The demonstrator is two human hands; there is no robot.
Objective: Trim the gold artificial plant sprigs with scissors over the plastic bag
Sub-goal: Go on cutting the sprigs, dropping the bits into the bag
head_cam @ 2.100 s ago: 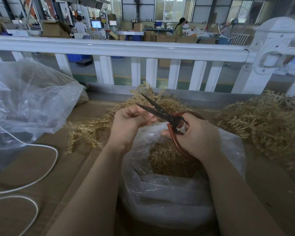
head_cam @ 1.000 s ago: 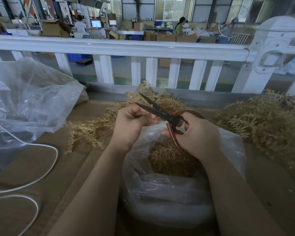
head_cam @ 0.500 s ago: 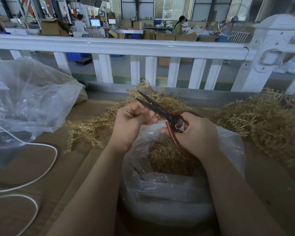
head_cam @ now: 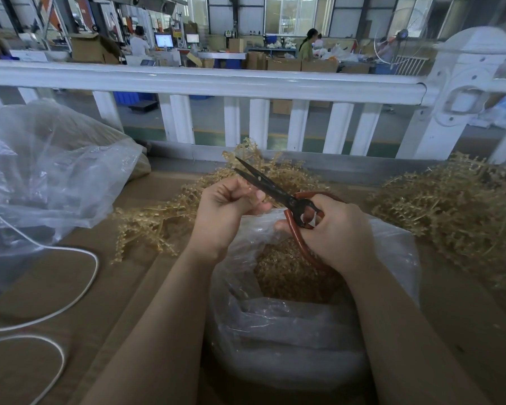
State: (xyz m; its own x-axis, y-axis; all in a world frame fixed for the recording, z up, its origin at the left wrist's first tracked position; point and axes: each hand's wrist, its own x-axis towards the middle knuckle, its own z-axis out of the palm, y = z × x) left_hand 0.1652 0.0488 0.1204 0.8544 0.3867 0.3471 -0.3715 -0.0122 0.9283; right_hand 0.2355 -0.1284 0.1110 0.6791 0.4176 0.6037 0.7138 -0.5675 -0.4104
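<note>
My left hand is curled into a fist, pinching a small gold sprig piece that barely shows at my fingertips. My right hand grips the red-handled scissors; their dark blades are slightly parted and point up and left, just beside my left fingers. Both hands are above the open clear plastic bag, which holds gold trimmings. A pile of gold sprigs lies behind my left hand, and a larger heap sits at the right.
A big crumpled clear bag fills the left side. A white cable loops over the brown cardboard surface. A white railing runs along the far edge, with a workshop and people beyond.
The scissor blades have narrowed from wide apart to nearly together at my left fingers. Both hands stayed over the bag, shifting only slightly.
</note>
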